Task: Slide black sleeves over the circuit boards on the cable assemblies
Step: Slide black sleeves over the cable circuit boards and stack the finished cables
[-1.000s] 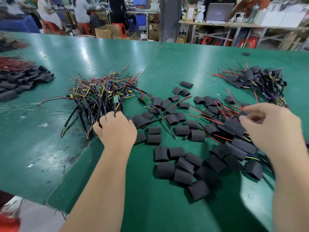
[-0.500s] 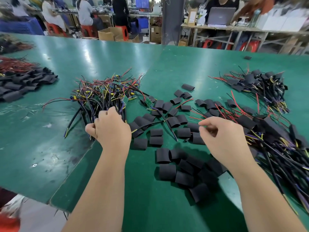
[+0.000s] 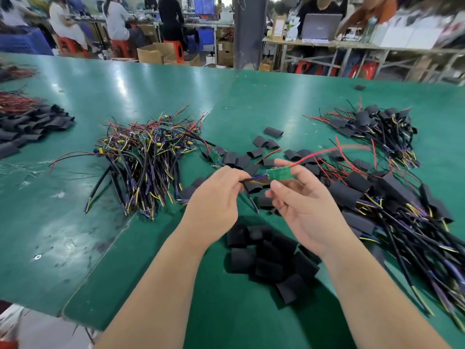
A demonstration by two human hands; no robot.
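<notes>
A small green circuit board point(image 3: 278, 173) with a red wire running off to the right hangs above the table, pinched between the thumb and fingers of my right hand point(image 3: 305, 207). My left hand point(image 3: 217, 197) grips the black cable and its blue and yellow wires point(image 3: 256, 178) just left of the board. Loose black sleeves point(image 3: 270, 258) lie flat on the green table point(image 3: 63, 222) below and behind my hands. A heap of bare cable assemblies point(image 3: 146, 157) sits to the left.
Sleeved assemblies point(image 3: 392, 205) are piled at the right and another heap point(image 3: 377, 127) at the far right back. More black sleeves point(image 3: 27, 129) and red wires lie at the far left. People sit at benches beyond the table.
My left hand lifted a cable assembly out of the left heap and carried it to the middle. My right hand came in from the right and took hold of its circuit board.
</notes>
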